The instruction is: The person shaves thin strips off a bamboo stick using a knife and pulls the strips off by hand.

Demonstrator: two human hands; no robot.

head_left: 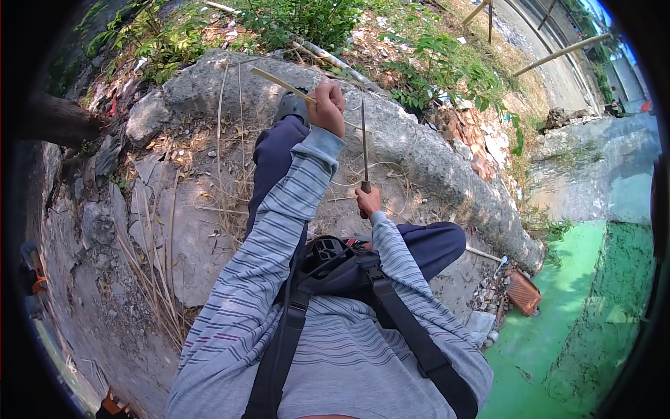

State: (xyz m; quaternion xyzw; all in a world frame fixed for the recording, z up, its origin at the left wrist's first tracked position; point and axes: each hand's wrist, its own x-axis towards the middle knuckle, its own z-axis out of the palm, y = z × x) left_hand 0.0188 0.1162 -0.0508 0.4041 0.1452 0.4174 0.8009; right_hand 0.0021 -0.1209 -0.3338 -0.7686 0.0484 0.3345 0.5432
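My left hand [326,106] is raised ahead of me, closed around a pale bamboo strip [279,83]. One end of the strip points to the far left, and its thinner end runs right toward the blade. My right hand [369,201] grips the brown handle of a long, narrow knife [364,146], whose blade stands nearly upright in view, its tip away from me. The strip's thin end crosses near the blade; I cannot tell whether they touch. Beyond my left hand is my shoe [292,106], by the concrete ledge.
A rough concrete ledge [433,157] curves ahead, with leafy plants behind it. Thin strips [160,269] lie in a bundle on the left slab, with loose shavings around my legs. An orange-brown container [523,293] sits by the green floor [558,349] at right.
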